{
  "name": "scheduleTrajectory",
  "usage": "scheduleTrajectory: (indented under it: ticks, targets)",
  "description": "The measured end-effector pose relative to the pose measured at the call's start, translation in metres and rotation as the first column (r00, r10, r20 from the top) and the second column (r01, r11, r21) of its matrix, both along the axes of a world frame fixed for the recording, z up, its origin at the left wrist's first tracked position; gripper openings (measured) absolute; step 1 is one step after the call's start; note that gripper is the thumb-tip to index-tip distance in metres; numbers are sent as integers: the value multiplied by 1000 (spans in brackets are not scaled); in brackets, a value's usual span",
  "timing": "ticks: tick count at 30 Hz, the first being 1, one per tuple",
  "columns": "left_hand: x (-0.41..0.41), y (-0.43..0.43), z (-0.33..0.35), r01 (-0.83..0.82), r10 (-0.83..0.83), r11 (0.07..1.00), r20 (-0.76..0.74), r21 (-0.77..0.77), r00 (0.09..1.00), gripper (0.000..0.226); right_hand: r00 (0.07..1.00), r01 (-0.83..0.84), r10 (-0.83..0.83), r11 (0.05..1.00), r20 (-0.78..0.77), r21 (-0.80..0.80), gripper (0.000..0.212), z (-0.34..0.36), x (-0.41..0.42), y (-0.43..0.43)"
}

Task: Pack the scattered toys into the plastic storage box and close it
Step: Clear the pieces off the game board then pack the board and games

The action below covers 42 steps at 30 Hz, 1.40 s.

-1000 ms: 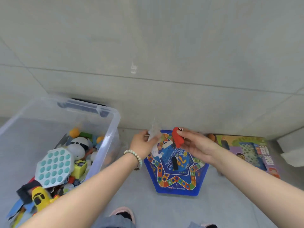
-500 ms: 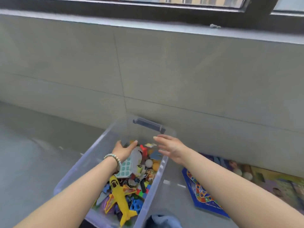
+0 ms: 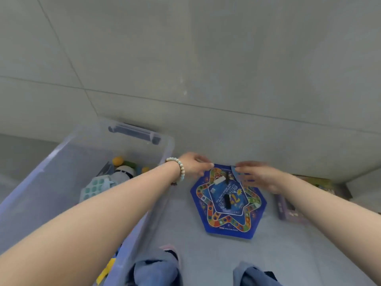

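Left hand [image 3: 193, 165] out of box [image 3: 61, 145], toys [image 3: 97, 186] inside

No words or numbers can be read here for sure. The blue game board [image 3: 227, 221] on the floor has big yellow marks in its middle, and thin lines of small white print near them. They are too blurry to tell what they say. The purple box [image 3: 288, 211] to the right of it has little white marks on its side, also too blurry to read.
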<state>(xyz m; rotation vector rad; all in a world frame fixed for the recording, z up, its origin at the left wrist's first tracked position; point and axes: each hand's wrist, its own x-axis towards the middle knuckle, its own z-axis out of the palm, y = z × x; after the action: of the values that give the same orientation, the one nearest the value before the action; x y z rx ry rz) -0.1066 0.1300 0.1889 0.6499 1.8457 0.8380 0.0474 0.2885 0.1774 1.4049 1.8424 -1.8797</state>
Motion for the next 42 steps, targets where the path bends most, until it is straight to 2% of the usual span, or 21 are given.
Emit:
scheduleTrajectory:
  ticks: [3,7,9,13,15,20,23,25,27,30,32,35,37,39,42]
  targets:
    - [15,31,-49,53,-46,993,67,-108,997,47,996,13,-17,999,90,36,38,-44,33,19]
    - [30,50,-112,-10,45,972,144,-235,989,43,983,-5,-1,999,183,32,32,-106,54,18]
    - [41,57,-135,-10,54,961,150,-278,987,44,974,57,-50,998,220,-24,36,-130,50,13]
    - [62,71,-174,-6,126,933,310,-359,943,46,962,219,-192,967,194,-132,34,-162,38,7]
    - [67,78,-185,-26,152,934,332,-356,931,44,959,271,-245,941,145,-204,35,-169,34,3]
    - [72,80,-203,-57,102,970,181,-236,978,31,918,381,-393,843,50,-379,40,-175,29,-1]
    - [67,77,-210,-174,204,971,190,-166,960,31,917,355,-398,834,-16,-422,38,-172,25,3]
    - [57,76,-210,-295,320,945,207,-141,925,29,918,360,-394,882,-54,-304,31,-172,18,10]
    - [45,78,-211,-400,418,908,247,-122,874,25,928,359,-362,932,-84,-55,26,-176,10,21]
    - [28,82,-208,-520,526,847,325,-111,786,24,958,279,-251,926,-135,256,24,-186,-5,31]
    - [19,81,-209,-575,575,810,346,-114,742,27,978,204,-172,907,-118,368,31,-195,-17,28]
    - [13,80,-207,-635,627,760,414,-140,660,20,995,77,-96,847,9,526,51,-209,-28,16]
    - [13,79,-207,-633,628,757,444,-161,638,20,993,22,-88,798,81,603,58,-214,-31,11]
    - [14,79,-207,-615,612,771,457,-162,646,22,991,-21,-69,768,115,640,60,-216,-31,9]
    - [14,77,-206,-596,594,782,507,-182,624,28,991,-55,-50,708,128,705,46,-219,-25,11]
